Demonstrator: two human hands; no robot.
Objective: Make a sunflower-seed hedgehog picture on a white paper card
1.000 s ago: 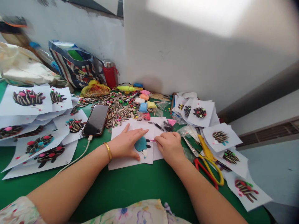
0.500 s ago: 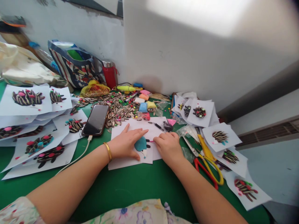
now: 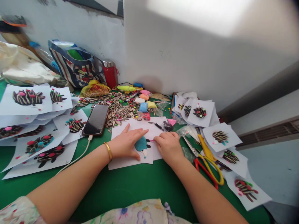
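Observation:
My left hand (image 3: 126,141) lies with fingers spread on a white paper sheet (image 3: 123,163), its thumb and forefinger on either side of a flat blue clay shape (image 3: 140,144). That shape has a white pointed face with a small blue ball at its tip, and small dark clay pieces (image 3: 148,146) at its right edge. My right hand (image 3: 169,144) is closed on a thin pink stick-like tool (image 3: 152,141), most of it hidden by the fingers. The tool's dark tip is at the upper dark piece. Another white sheet (image 3: 156,152) lies under the right hand.
Sunflower seeds (image 3: 121,110) and colored clay packets (image 3: 143,107) are heaped behind the sheets. A phone (image 3: 95,119) with a cable lies left, scissors (image 3: 206,160) and a yellow cutter (image 3: 205,146) right. Sheets with seed hedgehogs (image 3: 28,98) flank both sides. A black pen (image 3: 159,126) lies behind my right hand.

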